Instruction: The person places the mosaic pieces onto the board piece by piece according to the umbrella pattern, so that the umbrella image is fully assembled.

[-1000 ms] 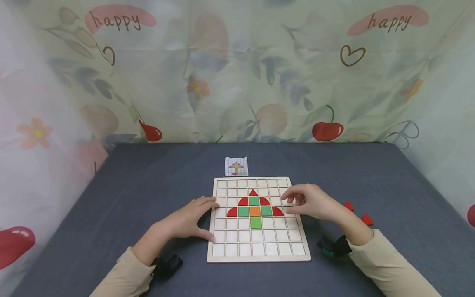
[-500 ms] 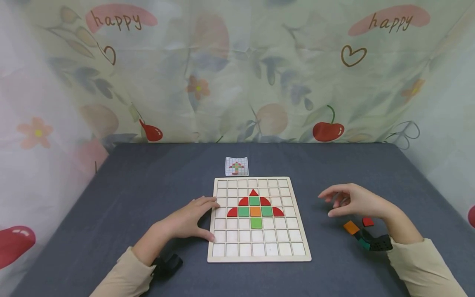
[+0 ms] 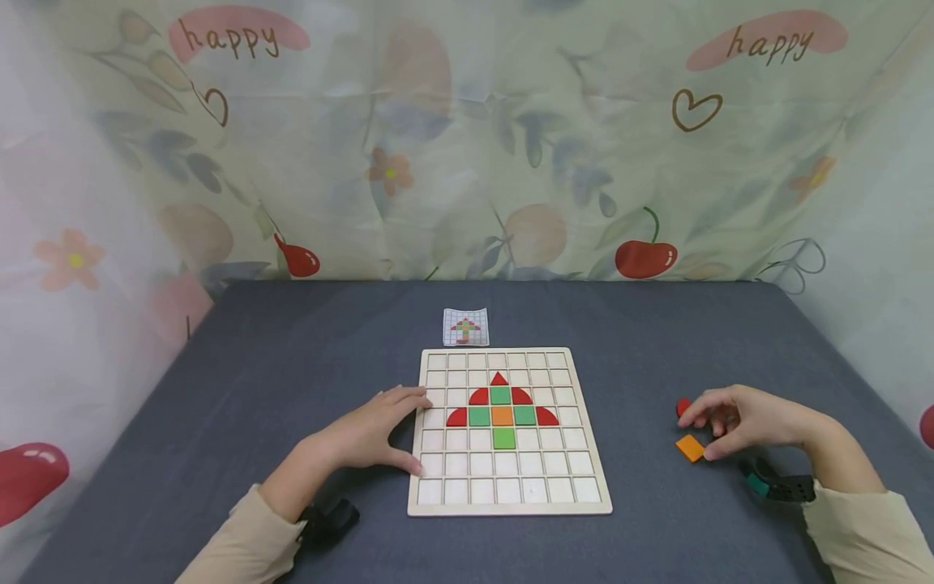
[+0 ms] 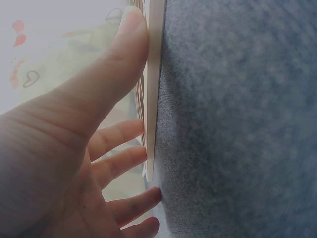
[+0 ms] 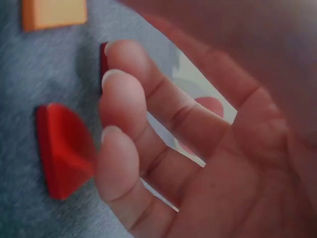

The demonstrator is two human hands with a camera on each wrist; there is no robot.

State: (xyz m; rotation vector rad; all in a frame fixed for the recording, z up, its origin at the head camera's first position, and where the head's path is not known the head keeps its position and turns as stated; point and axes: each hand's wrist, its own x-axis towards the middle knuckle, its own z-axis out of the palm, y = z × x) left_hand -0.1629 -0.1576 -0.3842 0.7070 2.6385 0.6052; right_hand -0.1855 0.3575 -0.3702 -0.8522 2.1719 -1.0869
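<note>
The squarish orange tile (image 3: pixel 689 448) points a corner at the board (image 3: pixel 562 489). Beside it the right hand (image 3: pixel 751 420) bends loosely, gripping nothing; the left hand (image 3: pixel 368 431), fingers spread, touches the board.

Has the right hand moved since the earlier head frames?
Yes: the right hand moved rightward, from the right edge of the grid board to beside the loose orange tile.

Saw a counter (image 3: pixel 292 341) covered in dark blue-grey, cloth-like material. Noted a pale gridded board (image 3: pixel 481 491) lying flat near the middle, with a small printed card (image 3: pixel 465 328) just beyond its far edge. Well to the right of the board, found an orange tile (image 3: pixel 689 448) lying flat. Close to it, spotted a red piece (image 5: pixel 64 153) with a curved edge, and another red piece (image 3: pixel 682 406), partly hidden from view
</note>
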